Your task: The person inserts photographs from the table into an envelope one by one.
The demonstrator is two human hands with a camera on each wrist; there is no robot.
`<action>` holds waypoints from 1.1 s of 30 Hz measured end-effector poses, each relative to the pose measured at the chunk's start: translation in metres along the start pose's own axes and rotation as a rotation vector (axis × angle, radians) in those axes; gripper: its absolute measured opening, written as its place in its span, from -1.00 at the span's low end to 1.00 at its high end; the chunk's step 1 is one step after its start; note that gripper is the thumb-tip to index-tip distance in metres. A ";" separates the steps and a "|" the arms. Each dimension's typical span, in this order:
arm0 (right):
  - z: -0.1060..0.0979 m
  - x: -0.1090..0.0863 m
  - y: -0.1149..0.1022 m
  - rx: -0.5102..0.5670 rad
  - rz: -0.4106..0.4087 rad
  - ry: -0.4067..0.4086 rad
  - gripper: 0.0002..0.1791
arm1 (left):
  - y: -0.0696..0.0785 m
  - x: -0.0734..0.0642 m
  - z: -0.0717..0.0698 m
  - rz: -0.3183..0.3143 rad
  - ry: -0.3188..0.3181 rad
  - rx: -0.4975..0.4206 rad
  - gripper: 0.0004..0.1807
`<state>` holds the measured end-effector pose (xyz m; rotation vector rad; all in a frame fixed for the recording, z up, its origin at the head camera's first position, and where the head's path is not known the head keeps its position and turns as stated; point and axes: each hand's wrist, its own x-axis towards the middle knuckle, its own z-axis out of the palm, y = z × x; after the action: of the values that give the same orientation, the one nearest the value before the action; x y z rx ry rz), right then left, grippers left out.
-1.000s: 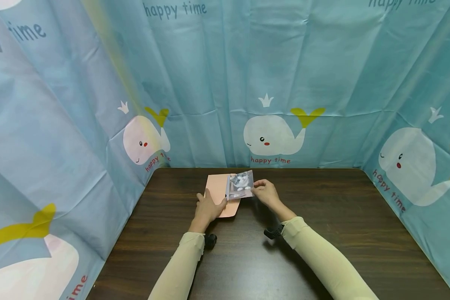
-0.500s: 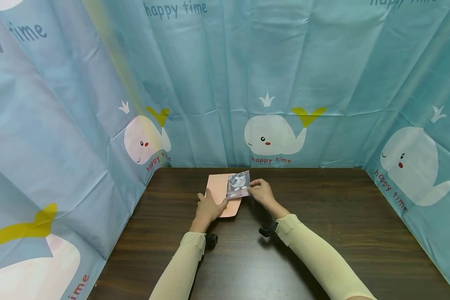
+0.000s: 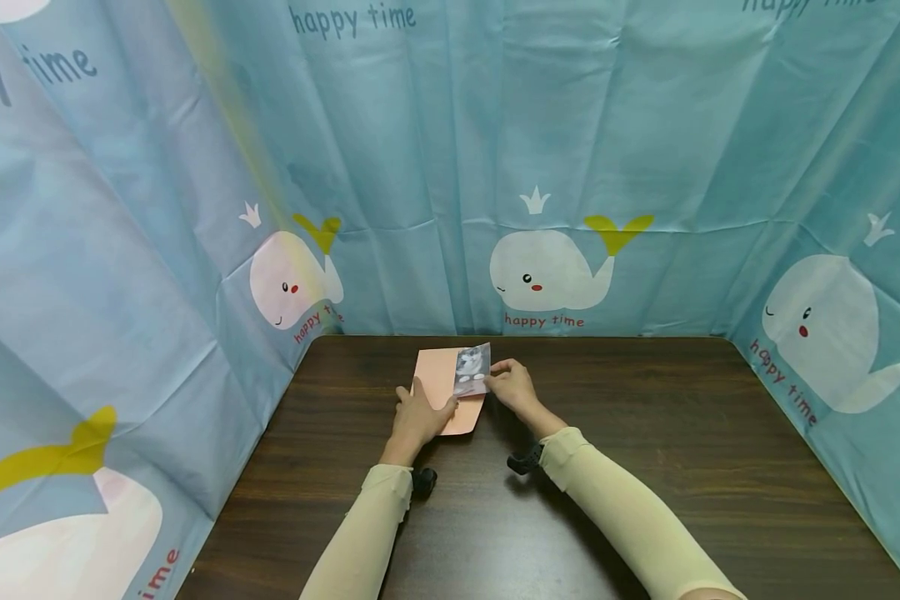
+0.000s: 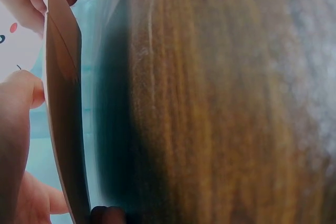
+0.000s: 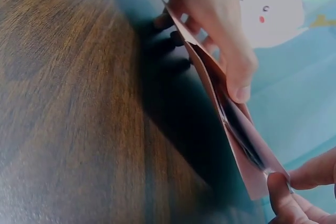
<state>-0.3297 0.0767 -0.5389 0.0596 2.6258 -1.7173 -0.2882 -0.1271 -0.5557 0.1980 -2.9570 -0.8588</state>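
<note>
A pink envelope is held above the dark table by my left hand, its thumb on the upper face and other fingers underneath. In the right wrist view the envelope's mouth gapes. A cat photo sits partly inside, its right part sticking out. My right hand pinches the photo's outer edge between thumb and fingers. From the left wrist, the envelope appears edge-on, hiding the photo.
The dark wood table extends around both arms. Blue curtains with printed whales stand along its back and sides. A black wrist device is on the right wrist, another on the left.
My right hand has moved left, and the photo has slid further into the envelope, so less of it shows. The left hand and envelope have stayed nearly still.
</note>
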 end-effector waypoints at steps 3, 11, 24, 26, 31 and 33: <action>0.003 0.000 0.000 -0.018 -0.010 0.006 -0.70 | 0.000 0.000 0.000 0.002 0.000 -0.004 0.16; 0.012 0.000 -0.001 -0.052 -0.052 -0.003 -0.70 | 0.000 0.000 -0.001 -0.003 -0.021 -0.010 0.17; 0.027 0.003 -0.001 -0.087 -0.060 0.001 -0.66 | 0.001 0.000 -0.001 -0.009 -0.020 0.001 0.18; 0.030 0.003 -0.001 -0.100 -0.062 0.009 -0.68 | 0.001 0.000 -0.001 -0.008 -0.017 -0.001 0.18; 0.035 0.002 -0.005 -0.145 -0.051 0.039 -0.73 | 0.001 0.001 0.000 0.004 -0.012 0.002 0.17; 0.037 0.001 -0.006 -0.170 -0.042 0.049 -0.74 | 0.001 0.001 -0.001 0.006 -0.012 0.004 0.16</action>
<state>-0.3315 0.0410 -0.5486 0.0476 2.8167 -1.5152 -0.2888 -0.1269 -0.5547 0.1843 -2.9688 -0.8558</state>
